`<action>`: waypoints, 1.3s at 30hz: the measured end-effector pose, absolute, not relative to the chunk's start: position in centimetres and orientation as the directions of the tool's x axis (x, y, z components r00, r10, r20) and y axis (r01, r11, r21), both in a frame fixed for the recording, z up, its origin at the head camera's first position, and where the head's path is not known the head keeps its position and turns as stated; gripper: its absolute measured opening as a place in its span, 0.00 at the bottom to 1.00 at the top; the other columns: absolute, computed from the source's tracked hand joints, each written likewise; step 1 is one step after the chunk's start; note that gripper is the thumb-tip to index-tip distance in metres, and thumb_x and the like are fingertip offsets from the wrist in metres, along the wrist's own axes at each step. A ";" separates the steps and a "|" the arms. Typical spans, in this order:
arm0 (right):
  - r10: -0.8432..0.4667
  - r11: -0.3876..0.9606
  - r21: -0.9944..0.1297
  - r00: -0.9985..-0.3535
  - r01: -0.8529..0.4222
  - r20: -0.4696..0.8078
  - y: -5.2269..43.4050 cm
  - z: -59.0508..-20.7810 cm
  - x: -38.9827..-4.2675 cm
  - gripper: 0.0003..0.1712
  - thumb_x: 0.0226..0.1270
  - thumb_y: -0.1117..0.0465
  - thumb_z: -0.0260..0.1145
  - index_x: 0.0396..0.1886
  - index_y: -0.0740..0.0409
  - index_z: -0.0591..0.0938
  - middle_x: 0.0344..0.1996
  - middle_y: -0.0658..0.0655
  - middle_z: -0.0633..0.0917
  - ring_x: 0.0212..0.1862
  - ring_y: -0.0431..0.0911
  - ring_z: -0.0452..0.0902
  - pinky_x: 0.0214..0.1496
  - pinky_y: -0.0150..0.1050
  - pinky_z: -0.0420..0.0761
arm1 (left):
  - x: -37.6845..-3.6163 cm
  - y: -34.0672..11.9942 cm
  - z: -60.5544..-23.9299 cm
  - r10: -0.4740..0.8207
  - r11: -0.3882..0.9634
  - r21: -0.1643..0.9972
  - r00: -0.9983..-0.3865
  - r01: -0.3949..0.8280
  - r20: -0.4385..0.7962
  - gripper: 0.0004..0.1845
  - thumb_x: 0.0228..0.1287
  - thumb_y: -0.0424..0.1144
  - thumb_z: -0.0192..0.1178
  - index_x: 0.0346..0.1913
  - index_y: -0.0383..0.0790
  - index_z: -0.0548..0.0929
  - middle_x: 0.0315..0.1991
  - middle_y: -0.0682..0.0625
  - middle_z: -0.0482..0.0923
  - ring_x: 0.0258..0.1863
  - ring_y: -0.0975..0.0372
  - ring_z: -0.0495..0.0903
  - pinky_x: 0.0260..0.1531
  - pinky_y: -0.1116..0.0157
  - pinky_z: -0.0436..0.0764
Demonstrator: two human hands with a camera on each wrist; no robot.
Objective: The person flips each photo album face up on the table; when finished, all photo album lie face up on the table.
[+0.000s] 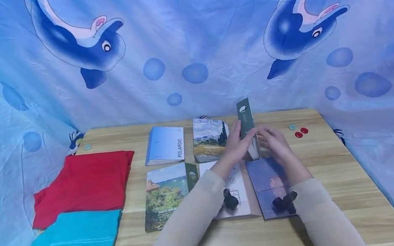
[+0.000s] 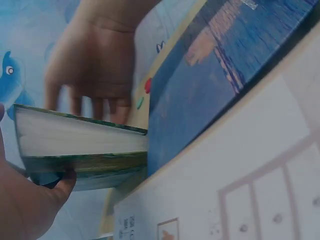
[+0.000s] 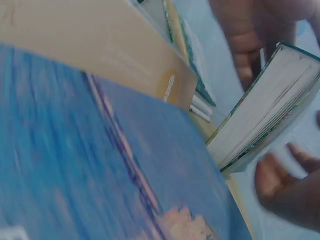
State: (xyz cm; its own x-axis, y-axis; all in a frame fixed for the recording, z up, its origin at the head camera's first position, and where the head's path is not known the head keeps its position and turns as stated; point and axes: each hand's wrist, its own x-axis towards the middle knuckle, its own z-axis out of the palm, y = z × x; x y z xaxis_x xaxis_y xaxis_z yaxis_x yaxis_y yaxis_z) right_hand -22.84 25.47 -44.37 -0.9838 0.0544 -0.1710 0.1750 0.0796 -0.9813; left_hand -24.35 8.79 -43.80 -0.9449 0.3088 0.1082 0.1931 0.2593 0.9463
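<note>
You seem mid-placing: left grip (image 1: 234,145) pinching the green-spined album (image 1: 245,116) upright just beyond the purple album (image 1: 263,187), right grip (image 1: 273,141) loosely spread beside it; next likely calls for laying it flat

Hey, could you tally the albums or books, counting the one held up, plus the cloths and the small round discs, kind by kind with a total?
Albums or books: 6
Cloths: 2
Small discs: 4
Total: 12
</note>
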 end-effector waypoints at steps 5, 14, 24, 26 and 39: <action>0.019 0.271 -0.930 -0.967 0.249 -0.254 26.1 -45.0 -23.3 0.41 0.81 0.39 0.47 0.77 0.66 0.61 0.51 0.68 0.78 0.52 0.55 0.75 0.56 0.46 0.77 | -24.4 8.7 -43.5 0.317 0.302 0.934 -0.944 0.190 0.090 0.44 0.73 0.61 0.53 0.81 0.42 0.52 0.82 0.50 0.45 0.79 0.54 0.50 0.76 0.54 0.56; -0.061 0.210 -0.933 -0.948 0.293 -0.311 27.1 -45.5 -23.6 0.44 0.82 0.40 0.44 0.81 0.66 0.50 0.75 0.76 0.58 0.75 0.68 0.56 0.77 0.58 0.58 | -24.9 9.0 -44.0 0.349 0.303 0.935 -0.935 0.184 0.070 0.43 0.73 0.60 0.55 0.82 0.44 0.52 0.82 0.51 0.45 0.79 0.53 0.49 0.76 0.52 0.56; 0.079 0.340 -0.894 -0.956 0.291 -0.281 28.6 -45.3 -23.2 0.44 0.78 0.37 0.50 0.78 0.65 0.59 0.72 0.69 0.65 0.68 0.61 0.64 0.70 0.55 0.67 | -25.2 9.4 -45.0 0.372 0.366 0.928 -0.925 0.070 -0.077 0.44 0.71 0.70 0.46 0.82 0.51 0.52 0.82 0.52 0.45 0.79 0.50 0.48 0.75 0.44 0.52; 0.107 0.380 -0.875 -0.954 0.300 -0.280 28.9 -45.3 -23.0 0.46 0.78 0.36 0.50 0.79 0.64 0.58 0.74 0.69 0.62 0.71 0.62 0.60 0.72 0.58 0.63 | -25.0 9.1 -45.2 0.382 0.374 0.927 -0.913 0.010 -0.145 0.46 0.70 0.73 0.45 0.82 0.51 0.52 0.82 0.51 0.47 0.79 0.50 0.49 0.75 0.43 0.52; 0.153 0.495 -0.837 -0.971 0.234 -0.182 28.4 -44.2 -21.6 0.49 0.75 0.34 0.54 0.81 0.60 0.54 0.77 0.71 0.59 0.76 0.66 0.54 0.75 0.62 0.59 | -24.4 6.2 -45.2 0.404 0.452 0.891 -0.899 0.036 -0.168 0.54 0.62 0.80 0.44 0.83 0.52 0.47 0.82 0.51 0.49 0.79 0.52 0.51 0.75 0.44 0.54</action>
State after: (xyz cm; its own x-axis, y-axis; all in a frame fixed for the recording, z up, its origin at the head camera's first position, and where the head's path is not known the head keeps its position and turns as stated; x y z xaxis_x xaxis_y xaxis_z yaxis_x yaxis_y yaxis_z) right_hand -21.58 28.36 -44.22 -0.9714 0.1531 -0.1815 0.2344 0.4952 -0.8365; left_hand -24.37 6.23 -45.16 -0.8994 0.4035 -0.1681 0.0360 0.4517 0.8914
